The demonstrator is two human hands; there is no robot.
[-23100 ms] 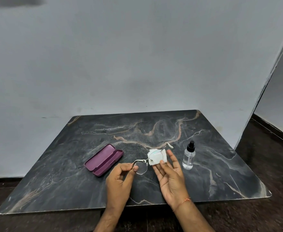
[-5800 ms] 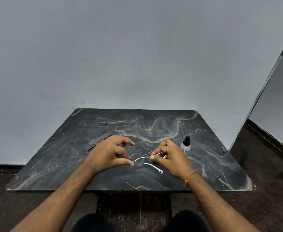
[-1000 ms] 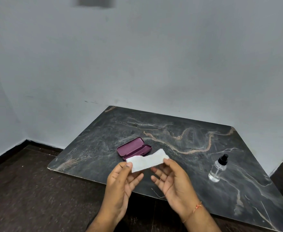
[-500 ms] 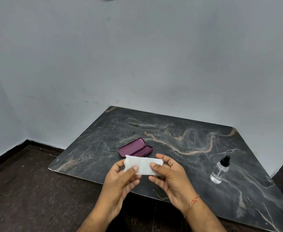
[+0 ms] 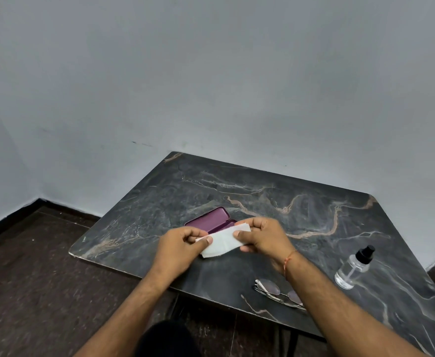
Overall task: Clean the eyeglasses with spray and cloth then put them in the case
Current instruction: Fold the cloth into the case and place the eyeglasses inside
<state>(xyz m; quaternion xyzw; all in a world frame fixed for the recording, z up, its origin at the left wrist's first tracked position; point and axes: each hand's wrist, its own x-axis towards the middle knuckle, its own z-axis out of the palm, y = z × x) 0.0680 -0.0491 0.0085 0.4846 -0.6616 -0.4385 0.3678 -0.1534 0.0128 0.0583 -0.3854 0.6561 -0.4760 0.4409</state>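
The wiping looks finished: the thin metal-framed eyeglasses [image 5: 279, 293] lie folded on the dark marble table [image 5: 314, 215] near its front edge, not yet in the open purple case [image 5: 208, 219]. Left hand [image 5: 179, 244] and right hand [image 5: 261, 235] pinch the white cloth [image 5: 223, 242], now lowered just before the case. The clear spray bottle [image 5: 353, 266] stands right.

Counted on and over the dark marbled worktop [image 5: 314, 202] are one white cloth [image 5: 223, 242], one open purple case [image 5: 208, 219], one pair of folded eyeglasses [image 5: 278, 292], one clear spray bottle [image 5: 353, 267] with a black cap, and two hands, left [image 5: 179, 247] and right [image 5: 262, 237].
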